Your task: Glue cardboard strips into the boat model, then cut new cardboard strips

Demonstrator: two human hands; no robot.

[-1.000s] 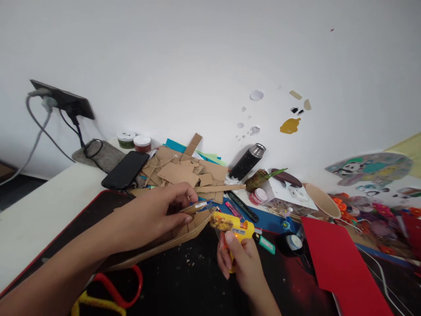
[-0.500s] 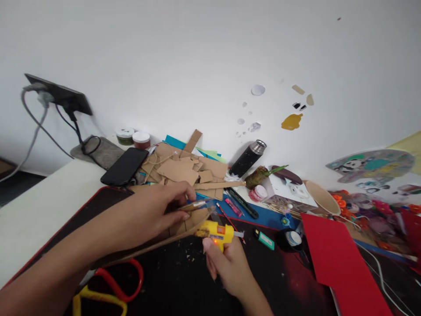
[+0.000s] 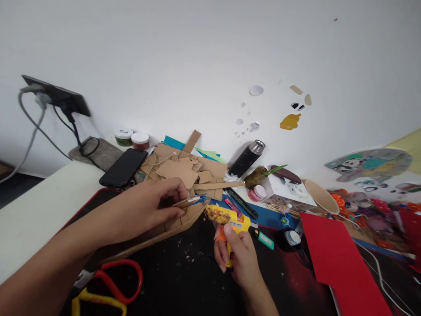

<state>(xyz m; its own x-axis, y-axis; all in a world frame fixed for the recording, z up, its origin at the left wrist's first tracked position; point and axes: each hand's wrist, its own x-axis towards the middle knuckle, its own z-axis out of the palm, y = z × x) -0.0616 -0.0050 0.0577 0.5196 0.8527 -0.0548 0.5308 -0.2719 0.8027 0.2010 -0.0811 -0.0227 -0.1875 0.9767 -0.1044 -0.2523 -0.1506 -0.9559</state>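
Note:
My right hand [image 3: 238, 252] is wrapped round a yellow hot glue gun [image 3: 226, 216] with an orange trigger. Its scorched, brown-stained front points left, close to the pointed end of a long cardboard form [image 3: 177, 229] with raised sides. Over that form, my left hand [image 3: 161, 204] pinches a small cardboard piece [image 3: 187, 201] with white and blue marks at its end. The left fingertips partly hide the piece, and the left forearm covers part of the form. Scissors with red and yellow handles [image 3: 140, 281] lie below my left forearm on the dark mat.
Cardboard scraps [image 3: 179, 171] are heaped against the wall beside a black phone [image 3: 123, 167]. A black flask [image 3: 248, 158] leans behind a cutter [image 3: 241, 202]. Further right are a green lighter [image 3: 265, 240], a dark jar [image 3: 289, 241] and a red sheet [image 3: 338, 259].
The glue gun has shifted right and turned, so more of its body shows and its front sits off the cardboard's pointed end. My left hand has moved slightly left with the small piece.

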